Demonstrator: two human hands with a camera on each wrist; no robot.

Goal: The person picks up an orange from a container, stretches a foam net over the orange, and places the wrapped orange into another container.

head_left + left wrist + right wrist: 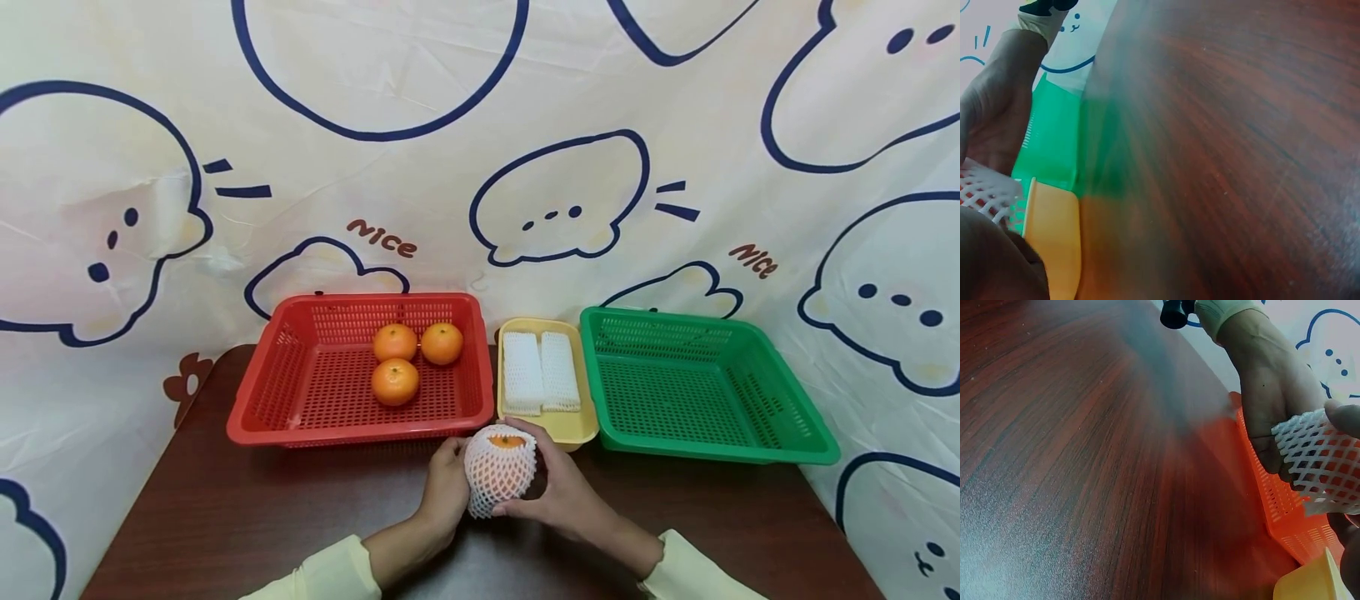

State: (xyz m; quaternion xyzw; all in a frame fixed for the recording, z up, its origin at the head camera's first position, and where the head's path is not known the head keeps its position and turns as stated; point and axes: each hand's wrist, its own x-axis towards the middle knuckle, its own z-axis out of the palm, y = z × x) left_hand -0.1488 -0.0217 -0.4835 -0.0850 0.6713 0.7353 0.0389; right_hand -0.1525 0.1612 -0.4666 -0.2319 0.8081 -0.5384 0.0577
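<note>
An orange (507,442) sits inside a white foam net sleeve (498,478), its top with the small stem end showing through the upper opening. My left hand (444,492) holds the wrapped orange from the left side. From the right, my right hand (561,492) grips it, with the thumb low on the front and fingers over the back. In the right wrist view the net (1319,464) extends past the fruit as a loose mesh edge. The left wrist view shows only part of the net (988,190) between the hands.
A red basket (360,433) at the left holds several oranges (395,382). Behind the hands, a yellow tray (547,427) contains flattened foam nets (522,373). At the right stands a green basket (712,451). All rest on a dark wooden table (300,500) before a printed cloth.
</note>
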